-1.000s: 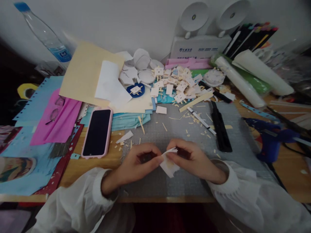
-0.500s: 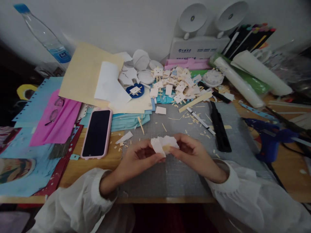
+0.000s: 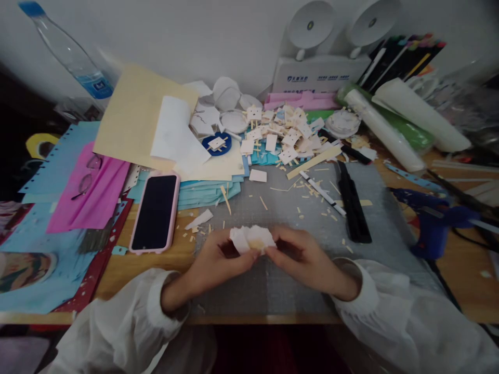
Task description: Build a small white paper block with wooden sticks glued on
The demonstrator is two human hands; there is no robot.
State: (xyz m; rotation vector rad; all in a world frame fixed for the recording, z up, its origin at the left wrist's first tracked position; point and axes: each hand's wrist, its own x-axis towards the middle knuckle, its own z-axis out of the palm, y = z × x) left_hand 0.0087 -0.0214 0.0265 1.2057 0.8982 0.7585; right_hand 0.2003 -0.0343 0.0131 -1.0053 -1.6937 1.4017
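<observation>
Both my hands hold one small white paper piece (image 3: pixel 251 239) with wavy edges and a tan patch, just above the grey cutting mat (image 3: pixel 280 208). My left hand (image 3: pixel 218 262) pinches its left side between thumb and fingers. My right hand (image 3: pixel 302 257) pinches its right side. White sleeves cover both wrists.
A pink-cased phone (image 3: pixel 155 213) lies left of the mat. A black knife (image 3: pixel 353 205) and a white pen (image 3: pixel 323 193) lie on the mat's right. A blue glue gun (image 3: pixel 432 221) rests further right. Small paper cut-outs (image 3: pixel 284 137), coloured sheets and a water bottle (image 3: pixel 68 52) crowd the back.
The paper piece turned from hanging down between my fingers to facing up, then shifted a little left and lower with both hands.
</observation>
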